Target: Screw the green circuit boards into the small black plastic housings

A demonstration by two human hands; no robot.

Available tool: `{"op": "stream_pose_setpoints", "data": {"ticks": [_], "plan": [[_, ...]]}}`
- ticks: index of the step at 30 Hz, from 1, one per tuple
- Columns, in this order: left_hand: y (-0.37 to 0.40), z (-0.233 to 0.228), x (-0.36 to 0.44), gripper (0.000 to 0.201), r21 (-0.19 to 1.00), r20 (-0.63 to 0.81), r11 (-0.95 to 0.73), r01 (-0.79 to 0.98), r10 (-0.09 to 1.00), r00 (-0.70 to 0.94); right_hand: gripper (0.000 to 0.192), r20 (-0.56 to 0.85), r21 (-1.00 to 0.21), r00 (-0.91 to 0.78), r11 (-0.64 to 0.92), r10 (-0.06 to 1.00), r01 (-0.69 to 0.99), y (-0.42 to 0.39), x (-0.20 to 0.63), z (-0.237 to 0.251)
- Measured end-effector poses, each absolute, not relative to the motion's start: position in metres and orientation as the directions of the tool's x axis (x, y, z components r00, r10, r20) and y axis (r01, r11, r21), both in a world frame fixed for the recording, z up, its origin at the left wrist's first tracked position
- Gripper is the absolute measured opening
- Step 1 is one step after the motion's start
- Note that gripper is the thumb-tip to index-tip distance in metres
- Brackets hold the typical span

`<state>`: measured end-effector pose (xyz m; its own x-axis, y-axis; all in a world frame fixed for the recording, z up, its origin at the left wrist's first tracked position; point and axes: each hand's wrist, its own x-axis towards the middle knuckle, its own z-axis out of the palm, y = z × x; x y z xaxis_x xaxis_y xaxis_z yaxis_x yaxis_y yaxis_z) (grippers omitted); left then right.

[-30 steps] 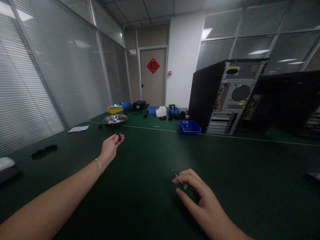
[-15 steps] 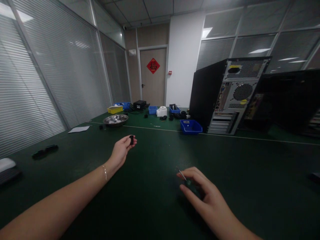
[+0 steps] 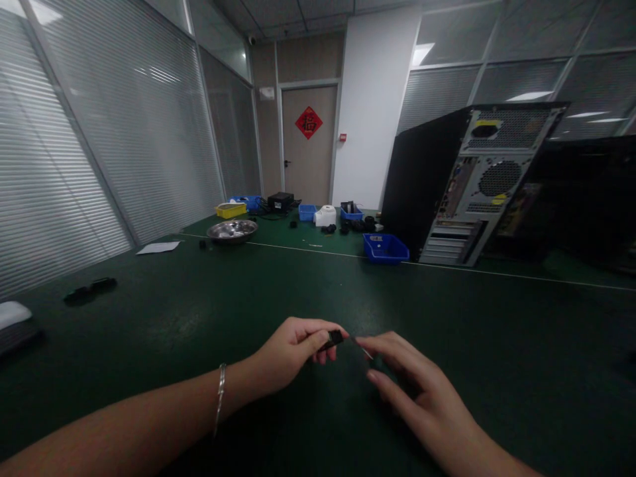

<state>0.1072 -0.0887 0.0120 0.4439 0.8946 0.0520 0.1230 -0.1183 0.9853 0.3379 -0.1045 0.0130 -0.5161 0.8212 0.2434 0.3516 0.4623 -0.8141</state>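
Note:
Between thumb and fingers, my left hand [image 3: 303, 348] pinches a small black block-like part [image 3: 334, 339]; its exact kind is too small to tell. A bracelet circles that wrist. My right hand [image 3: 415, 381] is closed around a screwdriver [image 3: 368, 353], whose dark green handle is mostly hidden by the palm and shadow. The thin metal shaft points up and left toward the black part. Its tip is close to the part, and I cannot tell whether they touch. Both hands are above the green table [image 3: 238, 291], near its middle.
A black computer case [image 3: 432, 179] stands at the right with a blue bin [image 3: 386, 248] beside it. Farther back are a metal bowl [image 3: 232, 230], a yellow tray [image 3: 231, 211] and a white plastic housing [image 3: 325, 216]. Black parts [image 3: 90, 289] and paper [image 3: 158, 248] lie left.
My left hand has come back toward me and to the right with the black part, up to the screwdriver tip. My right hand has hardly moved. The view has shifted slightly.

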Motion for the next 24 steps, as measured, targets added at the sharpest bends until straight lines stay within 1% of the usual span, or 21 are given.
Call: {"op": "stream_pose_setpoints", "data": {"ticks": [2, 4, 8, 10, 13, 18, 21, 24], "plan": [[-0.092, 0.011, 0.110, 0.039, 0.981, 0.035, -0.120, 0.150, 0.881, 0.471, 0.032, 0.275, -0.796, -0.558, 0.511, 0.783, 0.325, -0.106, 0.337, 0.015], [-0.094, 0.009, 0.111, 0.041, 0.976, 0.035, -0.133, 0.173, 0.877, 0.479, 0.034, 0.277, -0.793, -0.582, 0.524, 0.765, 0.311, -0.107, 0.336, 0.016], [-0.097, 0.008, 0.109, 0.040, 0.970, 0.070, -0.180, 0.162, 0.850, 0.523, 0.035, 0.264, -0.798, -0.587, 0.515, 0.765, 0.313, -0.108, 0.335, 0.015], [-0.099, 0.009, 0.108, 0.041, 0.957, 0.092, -0.224, 0.187, 0.840, 0.536, 0.036, 0.266, -0.794, -0.587, 0.519, 0.765, 0.316, -0.108, 0.335, 0.013], [-0.101, 0.012, 0.108, 0.036, 0.912, 0.121, -0.297, 0.282, 0.854, 0.507, 0.036, 0.278, -0.790, -0.582, 0.526, 0.764, 0.314, -0.109, 0.335, 0.014], [-0.102, 0.013, 0.107, 0.022, 0.838, 0.192, -0.396, 0.376, 0.859, 0.476, 0.035, 0.280, -0.791, -0.553, 0.515, 0.785, 0.330, -0.110, 0.334, 0.018], [-0.101, 0.013, 0.106, 0.021, 0.775, 0.262, -0.472, 0.420, 0.845, 0.466, 0.035, 0.280, -0.789, -0.552, 0.516, 0.786, 0.334, -0.109, 0.334, 0.018], [-0.100, 0.014, 0.106, 0.022, 0.745, 0.316, -0.516, 0.424, 0.832, 0.456, 0.035, 0.286, -0.786, -0.551, 0.521, 0.784, 0.333, -0.109, 0.335, 0.016]]}}
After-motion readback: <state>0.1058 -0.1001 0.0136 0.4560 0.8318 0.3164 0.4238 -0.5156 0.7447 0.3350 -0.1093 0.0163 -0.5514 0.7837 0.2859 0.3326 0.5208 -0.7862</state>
